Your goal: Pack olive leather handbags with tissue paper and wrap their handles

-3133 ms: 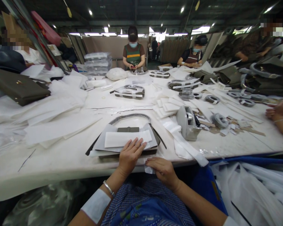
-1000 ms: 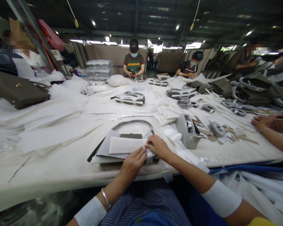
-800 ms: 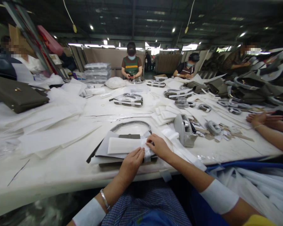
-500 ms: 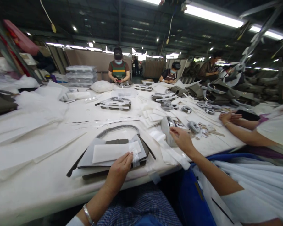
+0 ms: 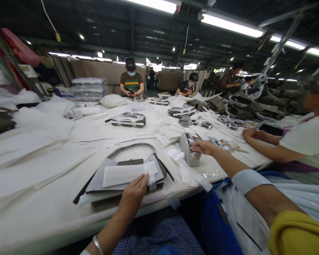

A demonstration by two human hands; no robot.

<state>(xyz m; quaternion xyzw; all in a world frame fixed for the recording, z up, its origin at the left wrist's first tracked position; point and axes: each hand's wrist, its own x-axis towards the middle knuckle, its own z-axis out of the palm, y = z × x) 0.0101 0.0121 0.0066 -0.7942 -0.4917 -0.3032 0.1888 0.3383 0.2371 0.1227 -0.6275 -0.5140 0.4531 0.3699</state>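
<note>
A grey bag with a looped, plastic-wrapped handle lies flat before me. Across its front sits a white foam sheet, with clear tape over its right end. My left hand rests on the sheet's right end and the tape, palm down, fingers extended close together. To the right, my right hand reaches to the grey tape dispenser, its fingers stretched out at the dispenser's right side. The fingertips partly overlap the dispenser, and no tape piece can be made out in them.
White sheets spread over the left of the table. Another wrapped bag lies farther back. White strips lie beside the dispenser. A person's hands rest at the right. A blue bin stands below the table edge.
My right forearm has risen and now reaches more level across to the dispenser, showing more sleeve. My left hand stays on the sheet. The view has shifted slightly.
</note>
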